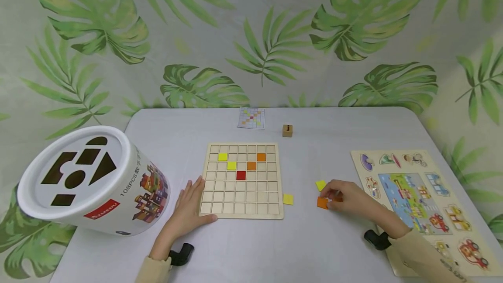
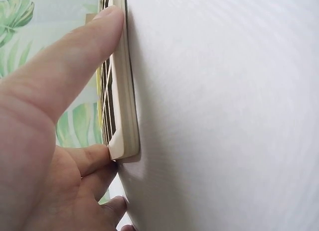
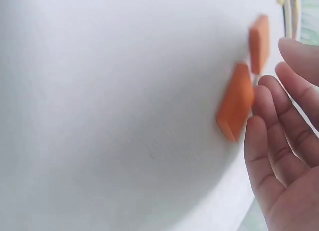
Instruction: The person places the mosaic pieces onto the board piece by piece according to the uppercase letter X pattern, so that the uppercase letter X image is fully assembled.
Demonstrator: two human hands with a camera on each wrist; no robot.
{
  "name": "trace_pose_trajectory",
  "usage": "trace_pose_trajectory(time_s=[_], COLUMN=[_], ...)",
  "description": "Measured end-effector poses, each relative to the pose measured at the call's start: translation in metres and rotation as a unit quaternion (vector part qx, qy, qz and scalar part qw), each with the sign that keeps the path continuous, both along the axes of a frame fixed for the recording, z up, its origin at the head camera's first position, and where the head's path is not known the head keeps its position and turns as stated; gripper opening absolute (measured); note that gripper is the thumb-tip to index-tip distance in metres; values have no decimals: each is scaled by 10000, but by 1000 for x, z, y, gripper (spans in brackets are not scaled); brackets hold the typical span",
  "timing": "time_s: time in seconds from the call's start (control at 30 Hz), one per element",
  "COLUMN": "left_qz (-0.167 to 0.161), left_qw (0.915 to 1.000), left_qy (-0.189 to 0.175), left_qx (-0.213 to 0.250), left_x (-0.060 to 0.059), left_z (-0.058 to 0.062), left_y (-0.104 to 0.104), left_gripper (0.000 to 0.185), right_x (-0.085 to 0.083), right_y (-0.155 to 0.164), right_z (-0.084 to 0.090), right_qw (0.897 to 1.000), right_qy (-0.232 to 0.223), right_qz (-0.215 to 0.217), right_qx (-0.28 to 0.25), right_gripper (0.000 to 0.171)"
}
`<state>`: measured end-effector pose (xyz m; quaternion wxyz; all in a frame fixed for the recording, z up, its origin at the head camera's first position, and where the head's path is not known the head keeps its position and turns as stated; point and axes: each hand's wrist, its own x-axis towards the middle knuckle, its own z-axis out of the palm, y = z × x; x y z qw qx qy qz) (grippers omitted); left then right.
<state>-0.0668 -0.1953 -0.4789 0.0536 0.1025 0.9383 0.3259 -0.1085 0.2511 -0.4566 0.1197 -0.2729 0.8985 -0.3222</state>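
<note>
Right grip [image 1: 349, 198]: fingers loosely bent, thumb apart, nothing visibly pinched; contact unclear
Orange tiles [image 1: 322, 202]: right of the board [image 1: 251, 196], at the right fingertips; square, no long axis
Yellow tiles [image 1: 321, 185]: one just beyond the orange pair, one just beside the board's right edge, in between
Left grip [image 1: 187, 215]: fingers extended along the board's left edge, farther from the tiles
Drum [image 1: 94, 178]: left of the board
Puzzle [image 1: 412, 191]: well right of it
</note>
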Motion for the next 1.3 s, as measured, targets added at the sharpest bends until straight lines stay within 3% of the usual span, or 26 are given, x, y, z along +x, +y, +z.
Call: trace_pose_trajectory(time_s=[0.3,0.53,0.7,0.97,1.3], left_qz=[-21,-13,-104,-13,-16], left_qw=[10000,10000,9999,10000,10000], left_qy=[1,27,90,3,-35], left_qx=[68,88,-25,22,-72], left_x=[0,0,0,0,0], left_z=[-1,-1,-1,-1,0], left_y=[-1,-1,-1,1,0], left_gripper=[106,106,106,105,106], right_x=[7,2,-9,-30,-48], right_y=[-10,-31,-64,-131,-208], right_z=[-1,6,13,19,19], right_qw=[9987,9989,9993,9970,9907], right_qy=[304,454,359,322,486], right_qz=[-2,-46,2,598,1254], right_qx=[403,115,35,-369,-212], right_gripper=[28,25,24,20,16])
